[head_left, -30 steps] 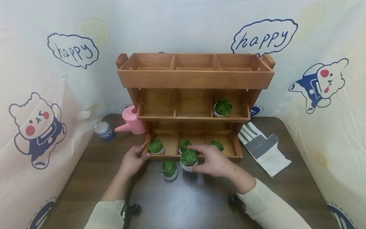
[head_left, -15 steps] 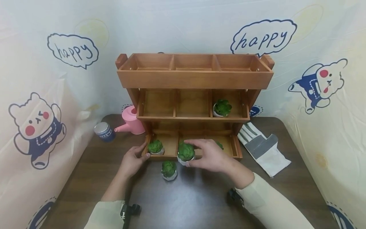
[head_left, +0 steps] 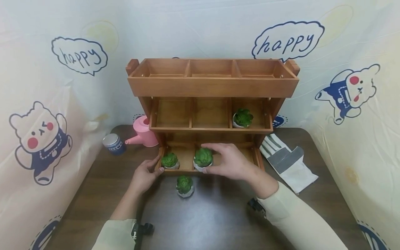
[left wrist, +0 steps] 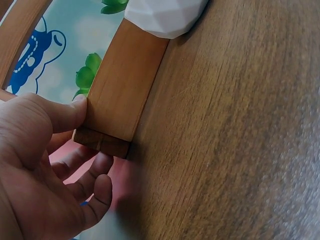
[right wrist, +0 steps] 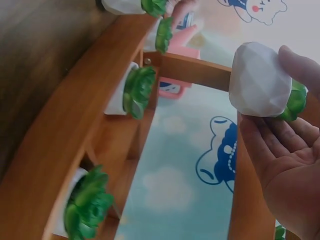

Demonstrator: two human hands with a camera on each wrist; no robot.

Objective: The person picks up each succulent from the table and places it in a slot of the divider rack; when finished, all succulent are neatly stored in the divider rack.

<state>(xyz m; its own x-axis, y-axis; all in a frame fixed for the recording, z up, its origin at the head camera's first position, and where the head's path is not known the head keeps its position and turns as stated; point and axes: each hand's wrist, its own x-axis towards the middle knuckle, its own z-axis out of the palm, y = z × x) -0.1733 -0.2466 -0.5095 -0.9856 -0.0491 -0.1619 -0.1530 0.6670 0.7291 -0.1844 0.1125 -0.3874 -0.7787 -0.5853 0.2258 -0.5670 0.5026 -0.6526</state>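
Note:
My right hand (head_left: 231, 161) holds a small potted succulent (head_left: 203, 158) between thumb and fingers. Its white faceted pot (right wrist: 260, 80) is raised above the lowest tier in the right wrist view. My left hand (head_left: 145, 177) grips the lower left corner of the wooden three-tier shelf (head_left: 212, 86), thumb on the front board (left wrist: 125, 85), fingers curled at its end. On the lowest tier sit a left succulent (head_left: 170, 160), a middle one (right wrist: 139, 90) and a right one (right wrist: 87, 205); the last two are hidden in the head view. Another succulent (head_left: 185, 185) stands on the table before the shelf.
A succulent (head_left: 243, 118) sits in the middle tier's right compartment. Left of the shelf are a pink watering can (head_left: 143, 132) and a blue-and-white tin (head_left: 114, 143). White-and-grey gloves (head_left: 289, 163) lie at the right. A printed cloth (head_left: 200, 27) hangs behind.
My right hand has moved forward and slightly left with the succulent, from in front of the lowest tier to over its middle. My left hand has stayed at the shelf corner.

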